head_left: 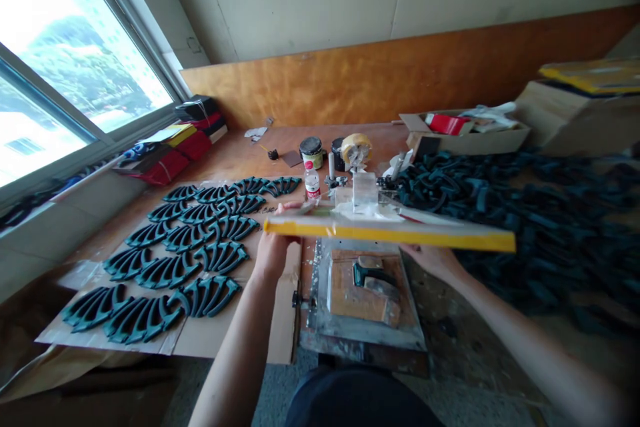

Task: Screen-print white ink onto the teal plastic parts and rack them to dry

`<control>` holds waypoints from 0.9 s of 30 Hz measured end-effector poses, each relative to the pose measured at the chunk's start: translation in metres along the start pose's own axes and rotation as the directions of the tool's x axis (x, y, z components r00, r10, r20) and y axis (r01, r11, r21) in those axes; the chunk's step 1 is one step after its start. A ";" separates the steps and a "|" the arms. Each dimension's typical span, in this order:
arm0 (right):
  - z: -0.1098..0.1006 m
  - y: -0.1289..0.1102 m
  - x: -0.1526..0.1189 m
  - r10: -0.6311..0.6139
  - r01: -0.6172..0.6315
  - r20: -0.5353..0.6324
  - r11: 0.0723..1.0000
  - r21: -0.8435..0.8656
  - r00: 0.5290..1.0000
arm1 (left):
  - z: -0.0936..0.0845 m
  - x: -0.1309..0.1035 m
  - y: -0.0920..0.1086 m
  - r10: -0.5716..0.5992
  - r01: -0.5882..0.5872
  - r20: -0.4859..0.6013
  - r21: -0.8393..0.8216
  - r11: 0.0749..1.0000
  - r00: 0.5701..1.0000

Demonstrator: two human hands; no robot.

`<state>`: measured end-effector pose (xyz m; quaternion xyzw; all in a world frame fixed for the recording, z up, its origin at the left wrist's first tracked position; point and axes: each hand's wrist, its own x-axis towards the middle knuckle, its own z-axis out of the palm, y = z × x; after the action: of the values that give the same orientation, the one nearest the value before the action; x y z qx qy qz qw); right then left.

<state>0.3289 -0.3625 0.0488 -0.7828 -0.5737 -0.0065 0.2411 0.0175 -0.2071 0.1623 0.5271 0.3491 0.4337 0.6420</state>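
A screen-printing frame [390, 232] with a yellow-taped front edge is raised, almost edge-on to me, above the work board. My left hand [277, 240] is closed around its left end, fingers partly showing over the top. Under the frame's right half is my right hand [423, 257], its fingers mostly hidden behind the yellow edge, so its grip does not show. Below, a dark green curved handle-like part [373, 275] lies in a wooden jig [345, 303] on the grey base plate [370, 332]. Clamps and a clear block [365, 190] stand behind the frame.
Rows of similar dark green parts [167, 270] lie fanned on cardboard at left. A large loose heap [500, 200] of them fills the right. At the back are a bottle [312, 183], a paint can [311, 153], a tape roll [357, 149] and an open carton [480, 140].
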 end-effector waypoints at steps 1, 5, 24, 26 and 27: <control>0.014 -0.001 -0.015 -0.043 0.043 0.071 0.999 0.000 0.997 | 0.006 0.010 0.007 0.036 -0.036 0.003 -0.022 0.999 0.999; 0.059 -0.023 -0.052 -0.060 0.083 0.232 0.992 -0.090 0.971 | 0.023 0.026 0.010 0.103 -0.107 -0.062 -0.077 0.991 0.993; 0.035 0.116 -0.078 0.751 -0.812 0.430 0.580 -0.066 0.502 | -0.054 0.042 -0.156 -0.447 0.436 -0.268 0.837 0.331 0.853; 0.041 0.140 -0.087 0.786 -0.911 0.484 0.409 0.059 0.384 | -0.058 0.056 -0.165 -0.457 0.453 -0.303 0.851 0.264 0.836; 0.043 0.145 -0.093 0.794 -0.928 0.488 0.354 0.115 0.363 | -0.058 0.058 -0.170 -0.457 0.457 -0.315 0.856 0.243 0.832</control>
<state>0.4162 -0.4615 -0.0695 -0.8918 -0.0852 0.3713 0.2440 0.0192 -0.1430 -0.0151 0.6627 0.6635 -0.0336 0.3457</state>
